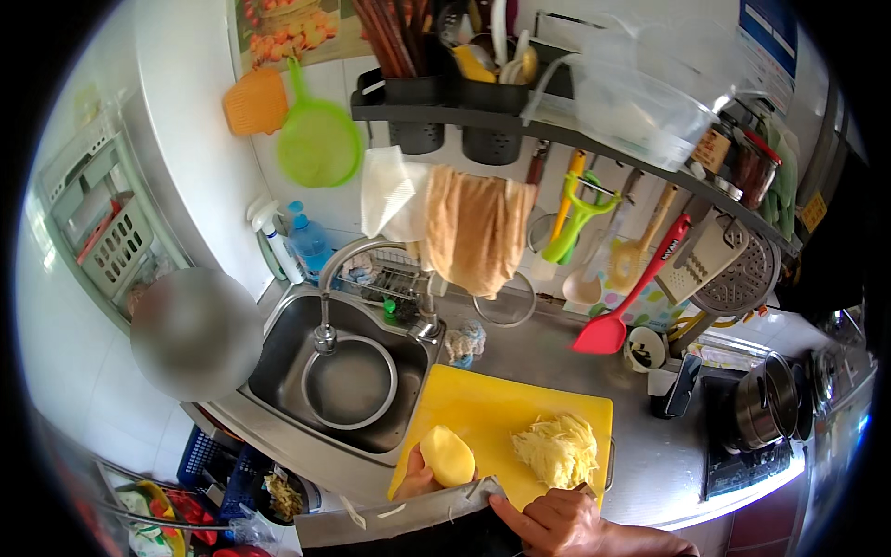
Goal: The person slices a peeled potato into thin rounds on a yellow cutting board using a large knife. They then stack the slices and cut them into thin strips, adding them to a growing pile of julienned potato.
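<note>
My left hand point(415, 480) holds a peeled potato point(447, 456) over the lower left of a yellow cutting board point(480, 390). My right hand point(560, 519) grips a kitchen knife, apparently a cleaver, with its index finger laid along the broad blade point(411, 510). Thin pale shreds cling to the metal. The blade hides part of my left hand and the board's near edge; whether the black area below belongs to the knife I cannot tell. On the board's right side lies a heap of shredded potato point(557, 449).
Left of the board is a steel sink point(278, 365) with a metal basin point(349, 383) under the faucet point(325, 338). A phone on a stand point(682, 386) and a pot point(766, 404) on a cooktop point(745, 473) are at right. Utensils, including a red spatula point(605, 333), hang from a shelf point(626, 150).
</note>
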{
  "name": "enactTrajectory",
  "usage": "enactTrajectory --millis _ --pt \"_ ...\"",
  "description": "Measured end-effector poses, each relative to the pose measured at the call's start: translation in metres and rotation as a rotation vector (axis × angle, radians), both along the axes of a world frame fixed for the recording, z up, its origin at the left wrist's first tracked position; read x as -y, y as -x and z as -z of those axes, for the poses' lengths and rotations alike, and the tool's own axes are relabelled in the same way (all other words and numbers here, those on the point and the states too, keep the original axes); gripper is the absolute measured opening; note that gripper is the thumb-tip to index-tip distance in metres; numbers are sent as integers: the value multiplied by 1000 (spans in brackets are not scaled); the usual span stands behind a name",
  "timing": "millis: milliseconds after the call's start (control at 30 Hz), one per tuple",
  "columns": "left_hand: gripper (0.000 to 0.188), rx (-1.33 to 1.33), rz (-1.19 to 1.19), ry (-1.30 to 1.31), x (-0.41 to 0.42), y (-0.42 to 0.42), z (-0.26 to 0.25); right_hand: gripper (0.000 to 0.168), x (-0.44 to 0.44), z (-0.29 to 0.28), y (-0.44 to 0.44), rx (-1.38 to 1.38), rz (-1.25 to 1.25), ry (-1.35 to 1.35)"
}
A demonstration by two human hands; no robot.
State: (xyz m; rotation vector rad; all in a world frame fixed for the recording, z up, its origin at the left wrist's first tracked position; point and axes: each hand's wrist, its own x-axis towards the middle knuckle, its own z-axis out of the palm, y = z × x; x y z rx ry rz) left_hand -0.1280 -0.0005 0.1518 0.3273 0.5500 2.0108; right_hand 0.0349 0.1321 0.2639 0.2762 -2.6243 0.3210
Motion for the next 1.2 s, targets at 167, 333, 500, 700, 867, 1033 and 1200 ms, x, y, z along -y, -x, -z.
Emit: enactTrajectory --millis 167,333,500,700,867,1033,1200 --pt "66 -61 -83 195 32 39 30 83 26 2 36 2 21 -22" --pt "64 -64 -178 308 50 66 70 80 50 2 66 9 51 -21" --pt "61 -45 -138 278 70 90 61 80 70 5 88 14 89 -48" --pt "59 -11 -98 222 94 108 46 81 87 6 106 -1 87 -58" --pt "56 46 -68 154 109 113 28 64 89 0 115 157 55 -31" --pt "55 188 -23 52 134 106 -3 64 82 14 123 158 23 -50" --pt "52 197 -64 -118 165 104 -9 66 53 52 145 289 303 189"
